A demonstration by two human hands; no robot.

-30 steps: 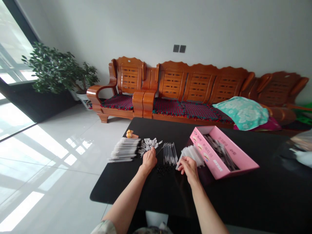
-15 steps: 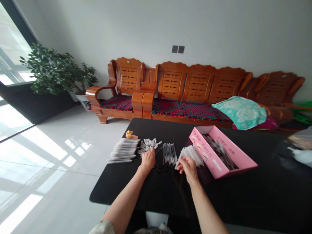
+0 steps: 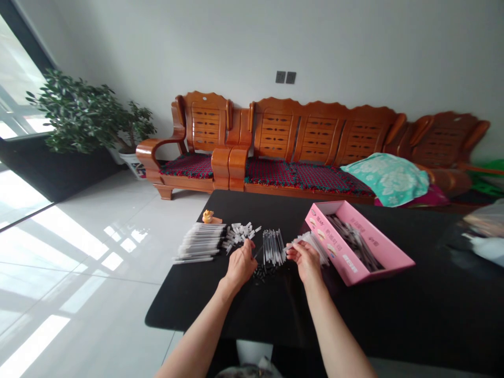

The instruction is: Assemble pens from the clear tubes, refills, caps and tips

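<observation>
My left hand (image 3: 241,262) is closed in a pinch just in front of the small white pieces (image 3: 241,233). A thin dark rod, like a pen refill, seems to stick out of its fingers. Between thumb and fingers, my right hand (image 3: 306,258) grips a translucent white tube, like a pen barrel, pointing left. Behind that hand lies a stack of the same tubes (image 3: 318,247), partly covered. A row of thin refills (image 3: 273,247) lies between the hands, with small black plugs (image 3: 263,273) nearer to me. At the left are white pens with dark ends (image 3: 200,241).
A pink box (image 3: 334,247) holding many dark strips stands right of the tubes. A small yellow figurine (image 3: 208,216) sits near the black table's (image 3: 189,304) far left edge. Plastic bags (image 3: 486,247) lie at far right. Wooden sofas (image 3: 232,168) stand behind.
My left hand has shifted slightly right and nearer. My right hand has turned its tube from steeply slanted to nearly level, pointing toward the left hand.
</observation>
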